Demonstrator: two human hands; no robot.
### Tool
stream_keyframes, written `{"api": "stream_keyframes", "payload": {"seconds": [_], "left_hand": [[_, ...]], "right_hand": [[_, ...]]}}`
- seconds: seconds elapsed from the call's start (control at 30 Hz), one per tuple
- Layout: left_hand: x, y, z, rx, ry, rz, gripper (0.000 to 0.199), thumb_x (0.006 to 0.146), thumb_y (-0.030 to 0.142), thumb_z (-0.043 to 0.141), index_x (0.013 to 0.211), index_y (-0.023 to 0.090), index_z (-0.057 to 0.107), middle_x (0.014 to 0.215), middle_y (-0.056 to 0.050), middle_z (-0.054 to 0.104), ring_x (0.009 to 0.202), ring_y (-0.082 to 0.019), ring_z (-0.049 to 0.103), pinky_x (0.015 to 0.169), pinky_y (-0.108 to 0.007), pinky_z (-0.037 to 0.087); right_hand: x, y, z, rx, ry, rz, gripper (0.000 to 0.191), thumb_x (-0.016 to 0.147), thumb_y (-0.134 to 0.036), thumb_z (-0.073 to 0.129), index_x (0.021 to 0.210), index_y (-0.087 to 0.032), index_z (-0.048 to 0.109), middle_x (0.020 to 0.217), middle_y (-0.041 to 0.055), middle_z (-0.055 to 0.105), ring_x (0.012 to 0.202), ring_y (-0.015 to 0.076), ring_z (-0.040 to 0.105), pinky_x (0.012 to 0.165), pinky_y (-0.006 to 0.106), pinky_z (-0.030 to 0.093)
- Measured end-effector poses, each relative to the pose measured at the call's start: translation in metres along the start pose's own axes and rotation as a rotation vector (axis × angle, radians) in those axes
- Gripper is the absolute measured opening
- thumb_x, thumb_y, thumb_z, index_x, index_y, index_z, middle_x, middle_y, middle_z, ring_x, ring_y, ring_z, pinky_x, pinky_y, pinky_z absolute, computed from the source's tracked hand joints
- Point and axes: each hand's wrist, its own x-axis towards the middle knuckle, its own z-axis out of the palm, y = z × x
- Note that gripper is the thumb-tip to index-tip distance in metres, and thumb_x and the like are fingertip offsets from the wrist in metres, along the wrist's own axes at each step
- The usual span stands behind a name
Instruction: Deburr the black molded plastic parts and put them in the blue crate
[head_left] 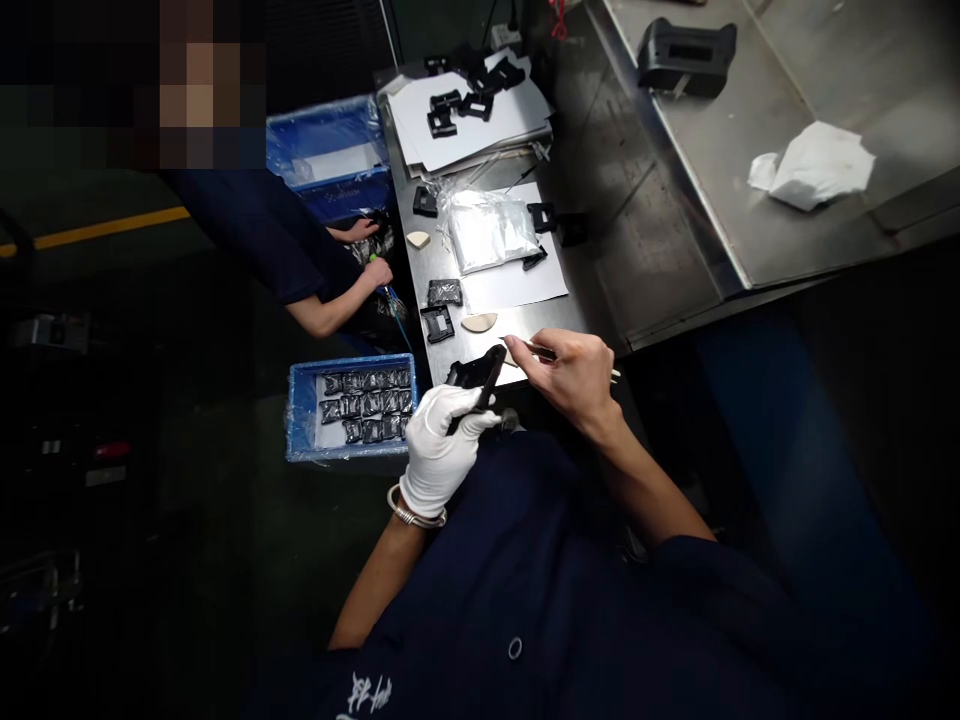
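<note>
A black plastic part [474, 375] is being clenched by gloved left fingers [469, 425], a slim tool [546, 350] is being pinched by bare right fingers [525, 347], and bagged parts [367, 405] are being left waiting in the blue crate [300, 405].

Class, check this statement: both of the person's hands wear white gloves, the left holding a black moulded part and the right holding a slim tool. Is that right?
Not quite: only the left hand wears a white glove; the right hand is bare, as the head view shows. The rest stands: the left holds the black moulded part, and the right holds the slim tool.
</note>
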Motion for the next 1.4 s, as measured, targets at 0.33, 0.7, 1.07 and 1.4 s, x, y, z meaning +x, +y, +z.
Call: {"api": "stream_keyframes", "payload": {"seconds": [0.33,0.7,1.07,1.4], "left_hand": [[-0.002,0.0,0.003,-0.157,0.052,-0.242,0.013,0.085,0.022,0.073,0.096,0.019,0.066,0.093,-0.005,0.075,0.091,-0.02,0.074,0.086,-0.037,0.059],[0.003,-0.007,0.002,0.038,0.068,-0.141,0.011,0.086,0.025,0.072,0.093,0.019,0.068,0.089,-0.001,0.072,0.084,-0.014,0.07,0.079,-0.028,0.056],[-0.002,-0.003,0.002,-0.146,0.01,-0.23,0.013,0.086,0.027,0.071,0.093,0.019,0.065,0.09,-0.005,0.075,0.091,-0.021,0.073,0.084,-0.037,0.06],[0.002,0.002,0.001,-0.336,0.086,-0.365,0.017,0.085,0.026,0.074,0.095,0.018,0.062,0.088,-0.004,0.076,0.085,-0.019,0.074,0.084,-0.035,0.06]], "right_hand": [[-0.011,-0.016,-0.029,0.2,0.016,-0.046,0.049,0.091,-0.056,0.057,0.063,-0.018,0.066,0.06,0.0028,0.066,0.055,0.011,0.056,0.057,0.026,0.032],[-0.034,-0.031,-0.023,0.175,-0.06,-0.207,0.043,0.092,-0.054,0.058,0.07,-0.019,0.066,0.063,0.0014,0.066,0.054,0.0097,0.054,0.056,0.026,0.031],[-0.002,-0.007,-0.013,0.092,0.026,-0.043,0.051,0.091,-0.061,0.054,0.066,-0.019,0.069,0.064,0.0039,0.069,0.059,0.0131,0.06,0.055,0.027,0.027],[0.011,0.01,-0.016,0.579,-0.143,0.153,0.057,0.088,-0.063,0.057,0.057,-0.015,0.063,0.048,-0.0019,0.047,0.049,0.0085,0.041,0.052,0.026,0.027]]}}
